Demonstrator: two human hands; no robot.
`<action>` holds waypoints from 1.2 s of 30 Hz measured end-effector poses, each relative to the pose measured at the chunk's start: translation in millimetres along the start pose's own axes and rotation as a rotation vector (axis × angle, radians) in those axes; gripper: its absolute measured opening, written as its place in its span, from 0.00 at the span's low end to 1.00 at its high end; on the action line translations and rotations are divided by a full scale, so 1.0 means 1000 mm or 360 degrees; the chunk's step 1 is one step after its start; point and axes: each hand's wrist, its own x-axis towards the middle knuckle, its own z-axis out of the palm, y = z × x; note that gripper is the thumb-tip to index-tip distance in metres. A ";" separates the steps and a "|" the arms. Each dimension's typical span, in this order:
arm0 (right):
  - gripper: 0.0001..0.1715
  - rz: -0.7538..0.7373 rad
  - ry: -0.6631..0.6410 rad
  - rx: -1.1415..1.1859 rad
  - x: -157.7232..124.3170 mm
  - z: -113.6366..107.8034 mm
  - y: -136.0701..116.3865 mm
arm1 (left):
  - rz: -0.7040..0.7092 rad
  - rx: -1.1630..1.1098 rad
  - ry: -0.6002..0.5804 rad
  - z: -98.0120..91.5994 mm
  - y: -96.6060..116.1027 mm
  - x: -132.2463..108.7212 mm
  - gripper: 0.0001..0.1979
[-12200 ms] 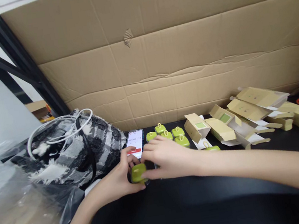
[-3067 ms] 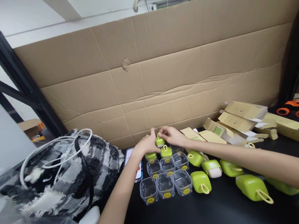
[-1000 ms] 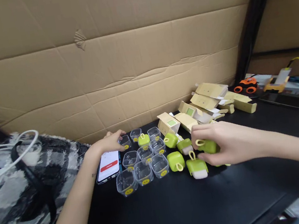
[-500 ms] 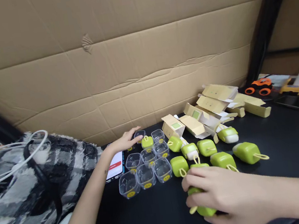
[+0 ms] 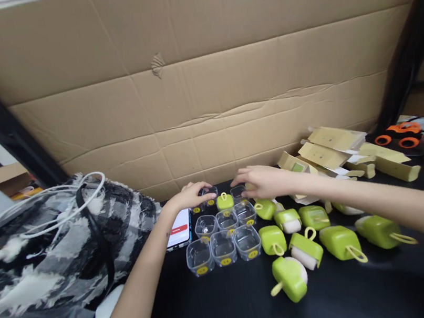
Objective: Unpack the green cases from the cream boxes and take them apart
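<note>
A grid of small clear plastic cups (image 5: 223, 246) with yellow smiley stickers stands on the black table (image 5: 227, 316). One green case (image 5: 224, 201) with a yellow loop sits in the back row. My left hand (image 5: 192, 194) curls over the back-left cup (image 5: 209, 192). My right hand (image 5: 260, 180) reaches over the back-right cup (image 5: 238, 192), fingers loosely bent and apart, nothing seen in them. Several green cases lie loose to the right, one (image 5: 290, 276) nearest me on its side, another (image 5: 342, 242) further right.
A phone (image 5: 177, 229) with a lit screen lies left of the cups. A black-and-white fuzzy bag (image 5: 64, 239) with a white cable, a white case (image 5: 107, 308) and clear plastic are at the left. Opened cardboard boxes (image 5: 335, 147) lie at the back right, before a cardboard wall.
My right hand has let go of the green case near the front and moved back to the far row of cups. My left hand stays at the back-left cup. The camera has shifted left.
</note>
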 end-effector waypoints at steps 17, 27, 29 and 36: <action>0.16 -0.0022 -0.0228 0.0123 0.077 0.018 0.031 | -0.0045 -0.0300 -0.0093 0.003 -0.013 -0.001 0.16; 0.15 -0.0005 0.0110 0.0363 0.052 0.027 0.003 | -0.0074 -0.0095 -0.0168 -0.039 0.017 -0.025 0.17; 0.16 0.0070 0.0267 0.0428 0.053 0.026 0.004 | -0.0053 -0.0094 -0.0354 -0.045 0.030 -0.030 0.18; 0.17 0.0128 0.0316 0.0402 0.039 -0.002 0.003 | -0.0125 0.0035 -0.0606 -0.040 0.052 -0.032 0.21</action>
